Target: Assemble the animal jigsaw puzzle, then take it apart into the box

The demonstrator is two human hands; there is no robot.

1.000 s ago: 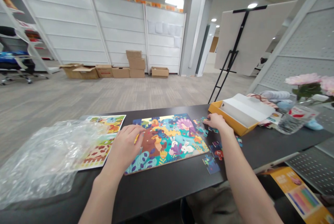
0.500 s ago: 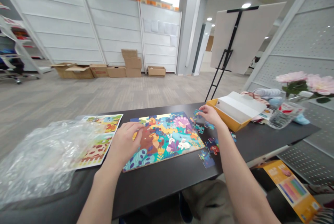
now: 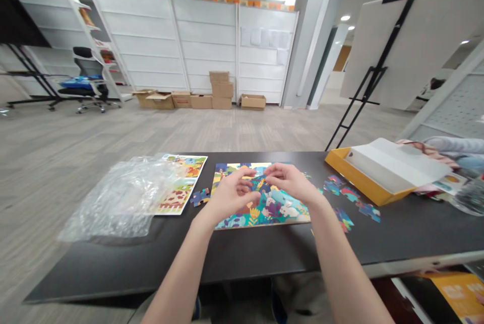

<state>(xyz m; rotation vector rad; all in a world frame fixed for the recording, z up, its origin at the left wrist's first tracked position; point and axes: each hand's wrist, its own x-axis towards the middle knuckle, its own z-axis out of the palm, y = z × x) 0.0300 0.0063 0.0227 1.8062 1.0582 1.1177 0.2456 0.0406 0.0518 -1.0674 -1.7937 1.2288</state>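
Head cam: R hand is now being held over the puzzle, near L hand, no longer by the loose pcs. on the R; attention is apparently being shifted from pcs. to puzzle. L hand, thumb & fingers apart, is being held further in from the puzzle's L edge vs. 0.5 s ago. R fingers are being kept curled; can't tell if a pc. is being gripped. Puzzle is being supported flat on the table, approx. ctr.

glossy plastic wrapping, smooth puzzle, matt table
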